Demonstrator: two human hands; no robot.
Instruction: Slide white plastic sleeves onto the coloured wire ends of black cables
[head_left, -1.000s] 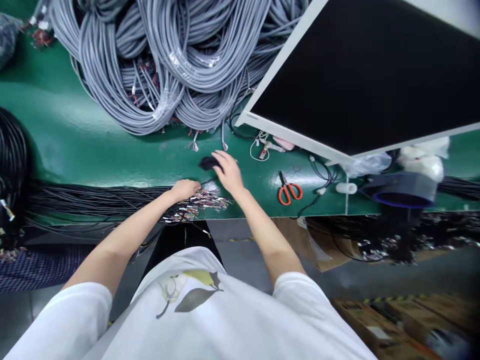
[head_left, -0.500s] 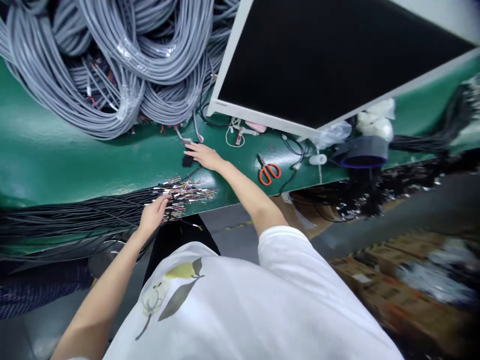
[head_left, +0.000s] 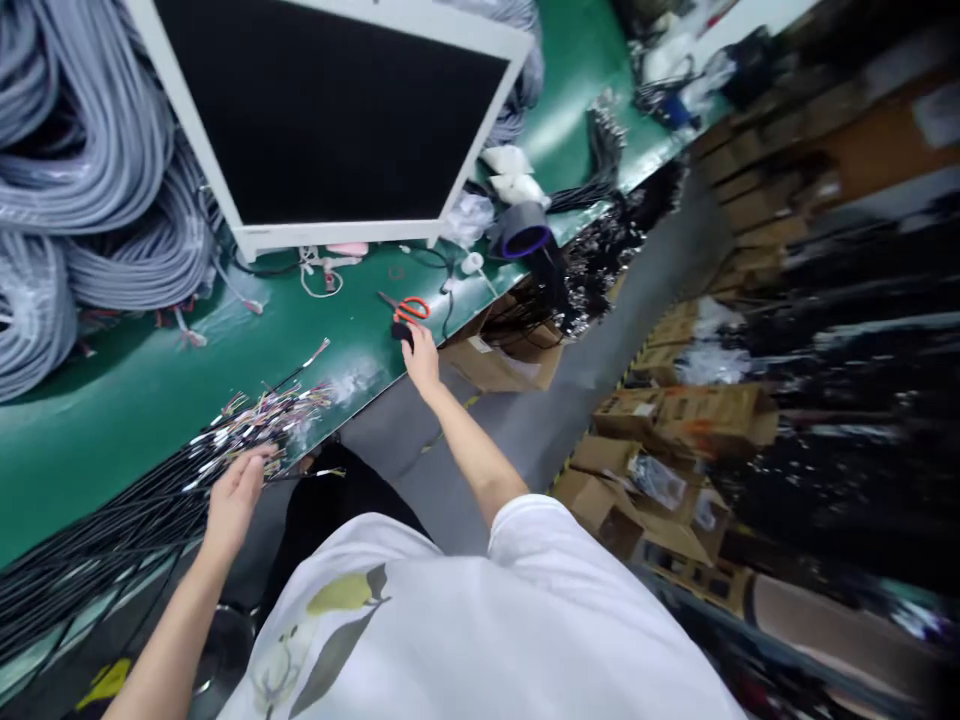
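Note:
My right hand [head_left: 421, 358] reaches out to the front edge of the green table [head_left: 90, 410] and is closed on a small black object [head_left: 402, 332], just below the orange-handled scissors [head_left: 406, 309]. My left hand [head_left: 234, 495] rests with loosely curled fingers on the bundle of thin black wires [head_left: 112, 530], behind their stripped coloured ends [head_left: 259, 418]. Nothing is clearly gripped in it.
A white-framed monitor [head_left: 330, 110] leans over the table, with small white cables under it. Thick grey cable coils [head_left: 82, 200] pile at the left. A grey tape roll [head_left: 523, 230] sits to the right. Cardboard boxes [head_left: 675, 420] line the floor on the right.
The view has swung to the right. My right hand has carried the small black object rightward along the table to beside the scissors. My left hand stays on the wire bundle.

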